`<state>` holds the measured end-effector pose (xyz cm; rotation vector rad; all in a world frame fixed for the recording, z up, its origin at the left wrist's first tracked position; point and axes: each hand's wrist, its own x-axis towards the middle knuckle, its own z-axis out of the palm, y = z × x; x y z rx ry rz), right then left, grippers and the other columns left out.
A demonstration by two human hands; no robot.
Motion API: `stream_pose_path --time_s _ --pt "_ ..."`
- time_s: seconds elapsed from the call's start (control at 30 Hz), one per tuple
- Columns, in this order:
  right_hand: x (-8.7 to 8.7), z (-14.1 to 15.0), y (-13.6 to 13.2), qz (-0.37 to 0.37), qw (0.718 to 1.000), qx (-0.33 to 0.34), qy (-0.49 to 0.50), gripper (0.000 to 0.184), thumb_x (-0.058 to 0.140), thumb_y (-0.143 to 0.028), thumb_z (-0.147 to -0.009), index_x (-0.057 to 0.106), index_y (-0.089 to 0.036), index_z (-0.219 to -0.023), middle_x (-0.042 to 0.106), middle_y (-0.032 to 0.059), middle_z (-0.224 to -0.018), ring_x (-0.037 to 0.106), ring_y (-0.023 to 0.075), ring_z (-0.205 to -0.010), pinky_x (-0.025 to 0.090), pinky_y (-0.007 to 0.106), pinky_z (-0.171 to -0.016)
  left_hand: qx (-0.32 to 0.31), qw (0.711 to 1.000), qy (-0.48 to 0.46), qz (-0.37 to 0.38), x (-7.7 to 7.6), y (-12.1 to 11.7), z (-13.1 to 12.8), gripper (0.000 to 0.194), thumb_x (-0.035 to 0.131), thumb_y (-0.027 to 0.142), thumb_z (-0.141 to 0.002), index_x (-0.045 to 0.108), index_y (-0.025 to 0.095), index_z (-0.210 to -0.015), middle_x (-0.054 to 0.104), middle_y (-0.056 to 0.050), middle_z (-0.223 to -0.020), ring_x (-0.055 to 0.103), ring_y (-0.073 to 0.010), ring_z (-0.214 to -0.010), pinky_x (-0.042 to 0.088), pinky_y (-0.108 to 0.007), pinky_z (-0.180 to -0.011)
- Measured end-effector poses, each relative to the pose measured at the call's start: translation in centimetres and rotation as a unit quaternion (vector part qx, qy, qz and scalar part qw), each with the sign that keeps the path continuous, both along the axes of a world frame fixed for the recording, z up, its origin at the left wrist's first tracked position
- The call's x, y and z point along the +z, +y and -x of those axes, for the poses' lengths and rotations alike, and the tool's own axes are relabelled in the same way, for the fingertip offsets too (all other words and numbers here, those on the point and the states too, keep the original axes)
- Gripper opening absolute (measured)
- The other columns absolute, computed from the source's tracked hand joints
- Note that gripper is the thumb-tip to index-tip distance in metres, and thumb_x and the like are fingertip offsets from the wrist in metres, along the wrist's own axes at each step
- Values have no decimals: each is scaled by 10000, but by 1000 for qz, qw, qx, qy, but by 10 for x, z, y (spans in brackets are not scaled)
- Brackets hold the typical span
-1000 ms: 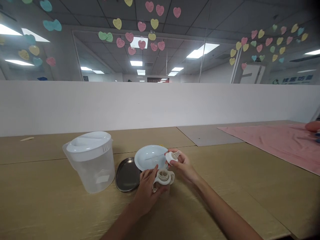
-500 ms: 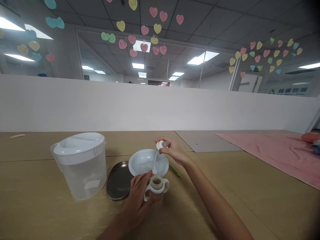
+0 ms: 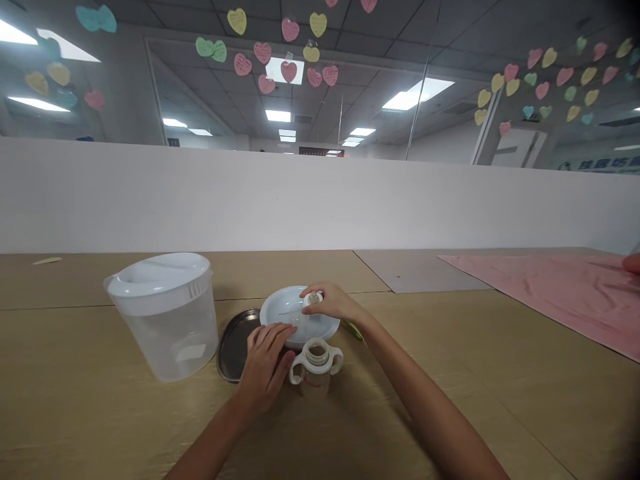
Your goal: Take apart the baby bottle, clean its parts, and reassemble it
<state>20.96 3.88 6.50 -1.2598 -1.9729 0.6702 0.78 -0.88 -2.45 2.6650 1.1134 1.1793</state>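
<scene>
Fingers of the right hand (image 3: pixel 320 292): what are they doing?

Clamped from the side on a small teat (image 3: pixel 313 298), which stands upright over a white dish (image 3: pixel 281 305). I can't tell whether it touches the dish.

And the left hand (image 3: pixel 264 363)?

Holding nothing now. Its fingers (image 3: pixel 270 331) are slightly apart, with the tips at the near rim of the dish. A moment ago they gripped the bottle.

So the bottle (image 3: pixel 316 368) stands alone?

Yes, upright on the table (image 3: pixel 75 280), just on the near side of the dish, with a handle on each side and its neck open.

What else has just changed?

The teat was up high with a thin tube hanging from it. Now it's down at the dish, and the tube is out of sight.

What's around them?

A lidded plastic jug (image 3: pixel 165 327) on the left, a dark metal tray (image 3: pixel 234 345) between it and the dish, and a pink cloth (image 3: pixel 545 293) far right, with another person's hand (image 3: pixel 631 265) at its edge.
</scene>
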Motion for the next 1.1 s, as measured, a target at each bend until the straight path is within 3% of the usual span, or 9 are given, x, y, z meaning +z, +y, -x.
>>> stream_pose_path --time_s 0.13,0.27,0.33,0.53,0.67,0.77,0.9,1.0,1.1 --pt "-8 9 -2 113 990 37 76 351 744 -342 -549 668 -194 -859 620 -10 -718 553 125 -636 412 218 -546 5 1000 10 -15 1 0 1 343 350 301 -880 484 232 -1188 535 -71 -1210 428 -220 -1140 259 -432 -976" --pt "-18 18 1 234 953 90 172 309 701 -423 -610 620 -174 -774 602 -12 -650 551 113 -586 409 210 -517 -3 1000 25 8 3 1 2 362 317 299 -894 459 267 -1226 485 -54 -1278 394 -212 -1177 254 -436 -977" --pt "-23 21 3 260 942 92 192 309 675 -454 -633 594 -172 -728 594 -12 -627 546 112 -573 404 207 -506 -10 999 35 30 3 1 2 367 298 298 -903 451 275 -1236 485 -44 -1286 377 -207 -1199 232 -447 -992" --pt "-23 19 2 224 968 43 107 320 648 -491 -634 573 -185 -692 549 -33 -572 483 97 -513 336 199 -444 -21 996 42 73 3 1 1 366 277 314 -915 457 258 -1229 532 -36 -1250 363 -203 -1231 199 -470 -1015" --pt "-19 14 1 122 992 -5 -45 246 664 -416 -610 604 -193 -697 561 -27 -606 484 120 -556 337 224 -481 -4 998 40 49 -1 3 1 345 303 304 -906 496 254 -1187 549 -33 -1225 382 -210 -1210 222 -471 -1002" --pt "-17 10 2 64 990 -70 -105 231 664 -364 -600 601 -186 -732 596 2 -711 521 149 -660 362 238 -548 15 999 39 20 -2 3 1 319 339 289 -898 495 260 -1174 553 -28 -1213 403 -211 -1188 228 -473 -993" --pt "-9 4 0 47 990 -106 -80 364 683 -360 -576 572 -184 -875 599 24 -859 535 157 -772 384 237 -623 30 999 23 -29 -1 2 1 304 369 273 -891 465 247 -1178 558 -52 -1189 445 -215 -1140 260 -466 -970" --pt "2 9 -10 68 995 -67 -27 442 698 -399 -566 533 -193 -921 575 16 -915 528 141 -783 390 223 -614 52 994 -36 -84 0 3 1 409 434 297 -866 364 193 -1255 541 -110 -1190 471 -234 -1108 323 -442 -937" --pt "12 27 -34 66 998 -16 -18 511 711 -484 -537 502 -211 -914 544 -19 -830 495 124 -707 371 217 -560 61 984 -101 -131 0 3 2 605 512 349 -821 240 170 -1331 512 -141 -1211 484 -254 -1106 397 -401 -892"
